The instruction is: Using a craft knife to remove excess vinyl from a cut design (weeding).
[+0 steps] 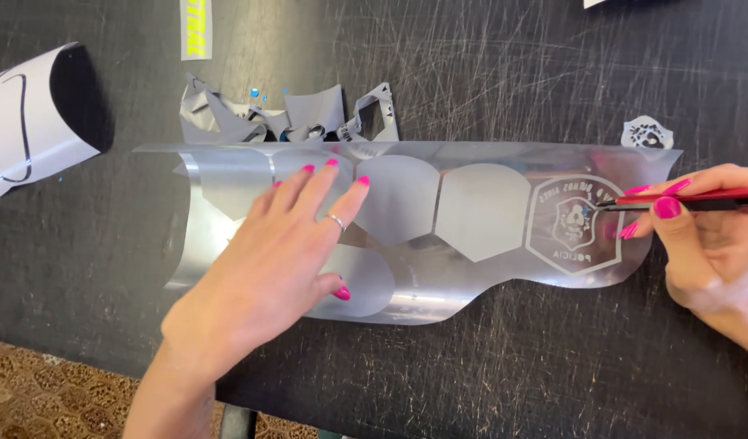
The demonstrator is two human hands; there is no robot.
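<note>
The black scratched table [488,73] fills your view, and the silver vinyl sheet [406,228] lies flat across its middle. Your left hand [268,272] rests palm down on the sheet's left half, fingers spread and released, gripping nothing. Your right hand [707,236] comes in from the right edge, wrist cut off, fingers pinched around a red weeding tool [691,199] whose tip touches the shield emblem [573,223]. Grey vinyl scraps [284,118] lie crumpled just behind the sheet. The emblem's fine detail is hard to make out.
</note>
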